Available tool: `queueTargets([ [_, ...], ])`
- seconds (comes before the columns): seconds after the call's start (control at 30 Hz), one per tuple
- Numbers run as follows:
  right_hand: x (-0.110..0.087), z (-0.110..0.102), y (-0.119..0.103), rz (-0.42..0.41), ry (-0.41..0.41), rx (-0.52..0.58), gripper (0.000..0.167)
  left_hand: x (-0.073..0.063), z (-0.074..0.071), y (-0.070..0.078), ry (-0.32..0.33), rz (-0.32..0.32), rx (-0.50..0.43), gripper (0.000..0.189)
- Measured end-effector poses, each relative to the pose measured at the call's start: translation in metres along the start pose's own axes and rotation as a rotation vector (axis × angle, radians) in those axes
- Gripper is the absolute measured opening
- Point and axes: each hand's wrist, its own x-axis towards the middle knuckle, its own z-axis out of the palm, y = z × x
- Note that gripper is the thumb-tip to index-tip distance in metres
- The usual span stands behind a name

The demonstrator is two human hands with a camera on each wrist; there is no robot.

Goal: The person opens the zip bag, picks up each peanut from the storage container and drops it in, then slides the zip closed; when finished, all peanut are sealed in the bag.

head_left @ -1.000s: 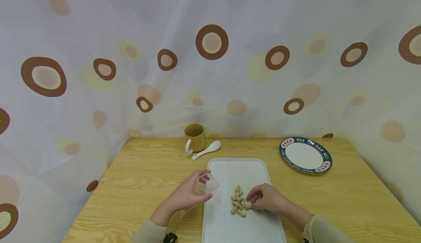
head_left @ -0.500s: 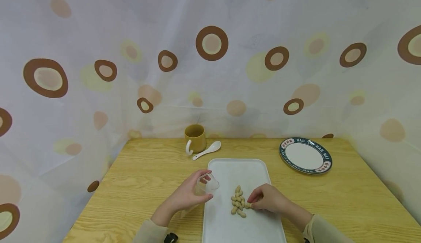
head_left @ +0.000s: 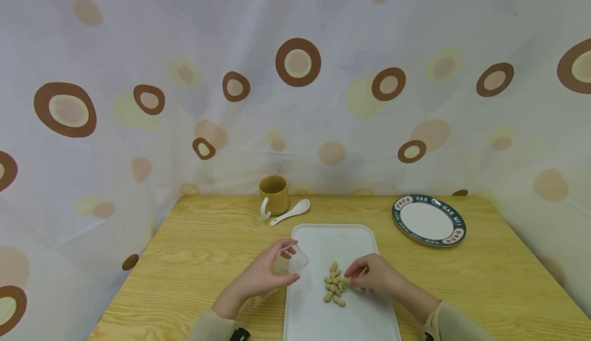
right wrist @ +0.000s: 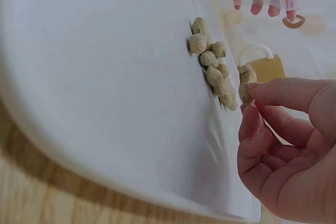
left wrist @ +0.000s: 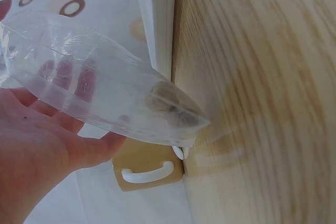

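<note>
My left hand (head_left: pixel 263 274) holds a clear plastic bag (left wrist: pixel 118 87) by its mouth, which stands wide apart, left of the white tray (head_left: pixel 341 323). In the left wrist view, brownish lumps (left wrist: pixel 170 103) sit in the bag's bottom corner, blurred through the film. A peanut (right wrist: pixel 247 83) in its shell is pinched between the thumb and fingers of my right hand (head_left: pixel 380 278), just above the tray. Beside it, several more unshelled peanuts (head_left: pixel 333 287) lie in a small pile on the tray.
Behind the tray stand a mustard-yellow mug (head_left: pixel 275 197) with a white handle and, next to it, a white spoon (head_left: pixel 291 213). A plate with a dark green patterned rim (head_left: pixel 401 223) lies at the back right of the wooden table (head_left: pixel 203 238).
My right hand has lifted a peanut off the tray and moved slightly up and to the left with it. The left hand and the bag have stayed nearly still.
</note>
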Motion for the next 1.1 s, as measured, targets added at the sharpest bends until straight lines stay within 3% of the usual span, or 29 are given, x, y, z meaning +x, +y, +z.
queueTargets([
  [0.37,0.009,-0.002,-0.028,-0.100,0.058,-0.063,0.009,0.002,0.002,0.003,-0.012,0.001,-0.005,0.068],
  [0.9,0.021,0.005,-0.070,-0.145,0.096,-0.056,0.007,-0.002,0.008,-0.001,0.008,-0.019,0.017,0.067],
  [1.1,0.025,0.008,-0.083,-0.158,0.100,-0.056,0.007,0.000,0.007,0.000,0.007,0.006,0.027,0.066],
])
